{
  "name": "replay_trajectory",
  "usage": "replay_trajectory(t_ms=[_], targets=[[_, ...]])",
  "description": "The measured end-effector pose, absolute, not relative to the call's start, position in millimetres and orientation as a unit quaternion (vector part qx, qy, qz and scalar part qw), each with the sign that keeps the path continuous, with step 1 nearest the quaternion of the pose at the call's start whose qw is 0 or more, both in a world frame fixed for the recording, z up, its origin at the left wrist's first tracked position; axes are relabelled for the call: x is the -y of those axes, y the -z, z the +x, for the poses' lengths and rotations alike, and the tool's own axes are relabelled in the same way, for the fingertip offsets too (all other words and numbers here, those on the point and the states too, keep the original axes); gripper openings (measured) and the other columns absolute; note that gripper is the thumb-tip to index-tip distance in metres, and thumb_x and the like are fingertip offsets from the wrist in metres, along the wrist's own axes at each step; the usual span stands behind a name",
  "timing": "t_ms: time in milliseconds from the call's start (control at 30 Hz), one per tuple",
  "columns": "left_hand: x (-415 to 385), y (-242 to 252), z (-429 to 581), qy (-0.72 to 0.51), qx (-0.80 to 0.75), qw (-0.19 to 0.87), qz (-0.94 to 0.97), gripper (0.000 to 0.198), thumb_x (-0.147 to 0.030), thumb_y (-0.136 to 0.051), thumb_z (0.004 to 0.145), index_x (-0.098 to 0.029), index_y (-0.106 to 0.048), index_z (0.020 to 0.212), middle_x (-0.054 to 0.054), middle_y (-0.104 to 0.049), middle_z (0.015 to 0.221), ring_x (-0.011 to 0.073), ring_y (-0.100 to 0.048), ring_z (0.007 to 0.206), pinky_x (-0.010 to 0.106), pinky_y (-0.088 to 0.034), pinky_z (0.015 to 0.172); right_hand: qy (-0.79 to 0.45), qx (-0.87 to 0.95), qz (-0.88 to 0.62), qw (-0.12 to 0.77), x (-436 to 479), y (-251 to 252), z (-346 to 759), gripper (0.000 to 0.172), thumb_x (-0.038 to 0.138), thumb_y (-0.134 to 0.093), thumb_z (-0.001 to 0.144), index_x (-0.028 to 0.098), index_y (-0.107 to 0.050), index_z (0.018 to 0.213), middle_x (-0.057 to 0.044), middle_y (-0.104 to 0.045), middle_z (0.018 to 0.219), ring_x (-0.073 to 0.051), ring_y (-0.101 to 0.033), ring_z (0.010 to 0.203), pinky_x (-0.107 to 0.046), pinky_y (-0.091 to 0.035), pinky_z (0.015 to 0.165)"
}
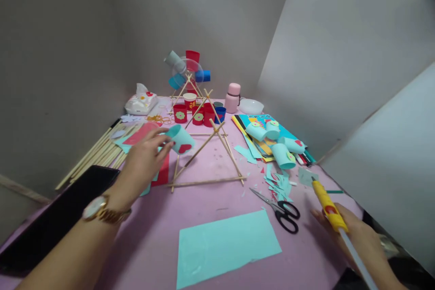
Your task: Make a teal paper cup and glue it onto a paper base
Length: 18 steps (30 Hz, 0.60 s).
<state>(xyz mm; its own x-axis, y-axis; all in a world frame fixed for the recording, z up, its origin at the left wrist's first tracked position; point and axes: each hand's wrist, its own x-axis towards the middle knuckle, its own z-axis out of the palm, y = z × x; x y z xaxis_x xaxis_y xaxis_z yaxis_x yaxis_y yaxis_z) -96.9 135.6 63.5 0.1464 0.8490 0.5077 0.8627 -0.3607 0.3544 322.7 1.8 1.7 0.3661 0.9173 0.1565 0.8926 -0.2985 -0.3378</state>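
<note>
Between the thumb and fingers of my left hand [149, 154] is a light blue paper cup [181, 139] with a red heart on its side. It is tilted and held above the table, beside a frame of wooden sticks [204, 182]. My right hand [353, 231] grips a yellow glue gun [328, 206], with a long pale glue stick coming out of its back. The gun's nozzle points away from me, near a small light blue paper scrap [307, 176]. Black-handled scissors [285, 215] lie partly open between my hands. A light blue paper sheet [227, 247] lies flat in front.
Several light blue paper cups [283, 156] rest on coloured paper at the right, near paper shreds [278, 186]. Wooden sticks [98, 154] and a black tray-like object [68, 213] lie left. Behind stand red cups [180, 113], a paper-cup wheel [188, 68], a pink flask [233, 98] and a white bowl [251, 106].
</note>
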Motion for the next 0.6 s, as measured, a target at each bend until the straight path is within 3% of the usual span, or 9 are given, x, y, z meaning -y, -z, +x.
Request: replay_trajectory(t_ms=[67, 167, 267, 400, 533, 600], targets=[[-110, -72, -102, 0.356, 0.578, 0.026, -0.734, 0.028, -0.036, -0.033, 0.096, -0.022, -0.056, 0.090, 0.008, -0.050, 0.127, 0.0273, -0.046, 0.123, 0.047, -0.039, 0.101, -0.019, 0.560, -0.821, 0.113, -7, -3, 327, 0.031, 0.054, -0.043, 0.083, 0.025, -0.052, 0.085, -0.009, -0.067, 0.077, -0.035, -0.065, 0.066, -0.039, -0.044, 0.052], [-66, -76, -106, 0.406, 0.601, 0.044, -0.687, 0.022, -0.039, -0.036, 0.095, -0.028, -0.054, 0.093, -0.004, -0.048, 0.128, 0.0228, -0.049, 0.119, 0.041, -0.039, 0.100, 0.011, 0.563, -0.826, 0.020, -16, 0, 334, 0.033, 0.051, -0.034, 0.088, 0.023, -0.051, 0.091, -0.015, -0.067, 0.097, -0.036, -0.068, 0.074, -0.039, -0.045, 0.054], [-28, -69, -107, 0.420, 0.602, 0.033, -0.679, 0.016, -0.034, -0.039, 0.094, -0.031, -0.055, 0.095, -0.013, -0.045, 0.127, 0.0202, -0.047, 0.119, 0.035, -0.039, 0.101, 0.006, 0.577, -0.817, -0.002, -27, 11, 347, 0.030, 0.047, -0.036, 0.087, 0.021, -0.051, 0.089, -0.018, -0.065, 0.100, -0.036, -0.068, 0.080, -0.040, -0.046, 0.057], [3, -52, -108, 0.375, 0.565, -0.061, -0.733, 0.012, -0.029, -0.047, 0.090, -0.033, -0.058, 0.094, -0.006, -0.047, 0.130, 0.0232, -0.051, 0.117, 0.029, -0.054, 0.081, -0.048, 0.633, -0.771, 0.044, -37, 28, 373, 0.031, 0.046, -0.043, 0.086, 0.019, -0.053, 0.098, -0.022, -0.067, 0.101, -0.034, -0.067, 0.089, -0.041, -0.050, 0.070], [20, -36, -100, 0.338, 0.524, -0.067, -0.779, 0.020, -0.023, -0.047, 0.090, -0.035, -0.062, 0.097, -0.002, -0.053, 0.131, 0.0189, -0.059, 0.110, 0.027, -0.054, 0.081, -0.032, 0.664, -0.739, 0.111, -26, 19, 377, 0.039, 0.038, -0.039, 0.088, 0.010, -0.050, 0.112, -0.033, -0.058, 0.116, -0.043, -0.058, 0.107, -0.049, -0.043, 0.088], [26, -31, -93, 0.304, 0.530, -0.068, -0.789, 0.022, -0.026, -0.047, 0.090, -0.036, -0.065, 0.099, -0.001, -0.058, 0.129, 0.0192, -0.062, 0.107, 0.028, -0.055, 0.082, -0.052, 0.646, -0.747, 0.147, -12, 8, 352, 0.044, 0.039, -0.035, 0.091, 0.010, -0.043, 0.122, -0.033, -0.052, 0.123, -0.042, -0.059, 0.106, -0.051, -0.046, 0.083]])
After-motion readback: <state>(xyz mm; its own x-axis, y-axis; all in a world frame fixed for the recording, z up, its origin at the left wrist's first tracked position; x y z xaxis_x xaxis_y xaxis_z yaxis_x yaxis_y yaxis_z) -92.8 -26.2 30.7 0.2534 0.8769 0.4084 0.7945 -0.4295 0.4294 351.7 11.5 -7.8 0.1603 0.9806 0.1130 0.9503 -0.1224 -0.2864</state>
